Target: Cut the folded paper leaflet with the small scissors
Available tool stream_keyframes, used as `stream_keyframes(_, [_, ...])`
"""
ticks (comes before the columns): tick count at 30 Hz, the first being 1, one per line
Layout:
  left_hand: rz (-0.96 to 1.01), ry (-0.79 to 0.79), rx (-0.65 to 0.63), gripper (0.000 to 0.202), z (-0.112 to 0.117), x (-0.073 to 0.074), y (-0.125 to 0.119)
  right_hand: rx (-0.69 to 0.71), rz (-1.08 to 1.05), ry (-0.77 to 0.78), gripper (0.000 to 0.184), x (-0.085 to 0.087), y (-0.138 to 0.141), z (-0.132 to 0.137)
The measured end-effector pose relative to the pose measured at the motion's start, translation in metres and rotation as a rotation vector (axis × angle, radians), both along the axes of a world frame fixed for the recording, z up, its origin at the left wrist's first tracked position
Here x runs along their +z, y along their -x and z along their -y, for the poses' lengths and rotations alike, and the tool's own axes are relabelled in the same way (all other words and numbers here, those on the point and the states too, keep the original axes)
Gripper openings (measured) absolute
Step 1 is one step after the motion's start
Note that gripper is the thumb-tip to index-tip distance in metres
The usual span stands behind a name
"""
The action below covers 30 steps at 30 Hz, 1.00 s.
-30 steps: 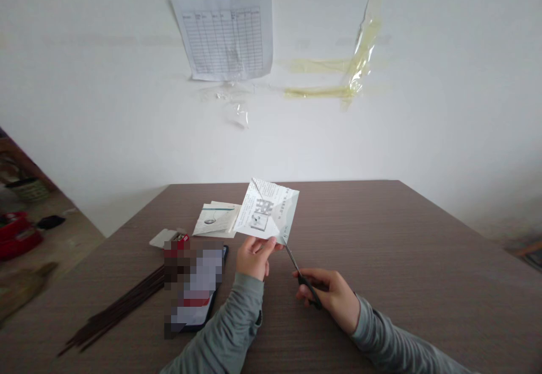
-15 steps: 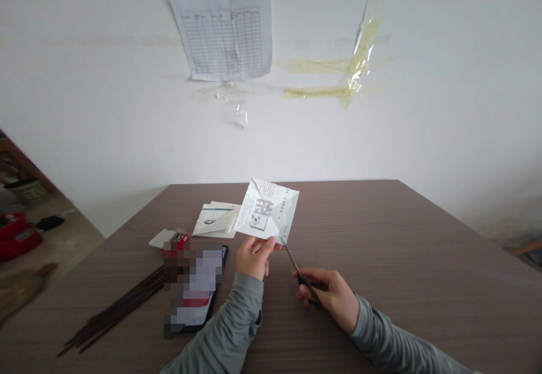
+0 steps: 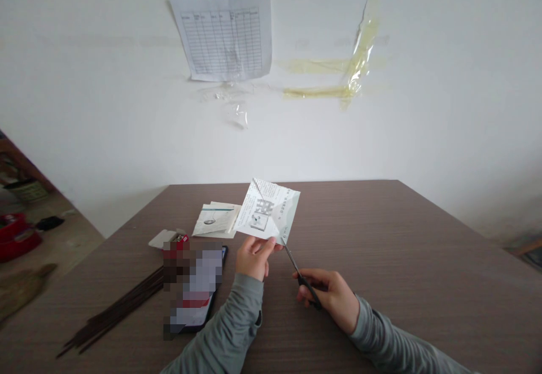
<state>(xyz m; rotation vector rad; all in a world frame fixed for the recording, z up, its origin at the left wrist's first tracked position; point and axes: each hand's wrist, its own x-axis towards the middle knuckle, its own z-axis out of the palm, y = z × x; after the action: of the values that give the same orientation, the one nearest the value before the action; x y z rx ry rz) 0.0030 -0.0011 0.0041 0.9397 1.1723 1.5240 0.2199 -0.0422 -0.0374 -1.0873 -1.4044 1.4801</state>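
We hold a leaflet (image 3: 267, 211) up over the counter (image 3: 402, 249) with our left hand (image 3: 253, 256), its fingers (image 3: 259, 245) pinched shut on the leaflet's lower edge. Our right hand (image 3: 332, 298) grips scissors (image 3: 301, 277), its fingers closed through the dark handles. The blade tips meet the leaflet's lower corner, just right of the left hand; we cannot tell how far the blades are apart.

Left of the leaflet, a small red box (image 3: 180, 240) lies with a pale flap (image 3: 162, 238) open beside it; what it holds is too small to make out. A blurred-out patch covers most of the box and the phone (image 3: 199, 295) below it, so only the phone's dark edge shows. Just behind and left of the leaflet, more folded papers (image 3: 215, 219) lie flat on the counter. Further left of the leaflet and nearer to us, a bundle of thin dark sticks (image 3: 114, 314) lies slantwise, its lower end near the counter's edge.

On the wall above the leaflet hang a ruled sheet (image 3: 224, 35) and strips of yellowed tape (image 3: 339, 74). Far left of the leaflet, the floor things are blurred.
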Motion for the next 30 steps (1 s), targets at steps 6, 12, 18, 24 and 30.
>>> stream_keyframes(6, [-0.017, 0.033, 0.004, 0.028, 0.003, 0.008, -0.002, -0.001, 0.011, -0.014, 0.072, -0.001, 0.000, -0.001])
stream_keyframes(12, [-0.015, 0.033, 0.004, 0.027, 0.003, 0.007, -0.002, -0.022, 0.014, -0.016, 0.068, 0.000, 0.001, 0.000])
stream_keyframes(18, [-0.005, 0.006, -0.010, 0.035, 0.000, -0.001, 0.000, -0.008, 0.019, 0.005, 0.067, 0.002, 0.001, 0.000])
stream_keyframes(24, [0.022, 0.005, -0.010, 0.034, -0.001, -0.003, 0.002, -0.016, 0.023, -0.010, 0.066, 0.005, 0.003, 0.001])
stream_keyframes(30, [0.020, 0.014, -0.023, 0.033, 0.000, 0.000, 0.002, -0.054, 0.055, -0.027, 0.064, 0.008, 0.004, 0.001])
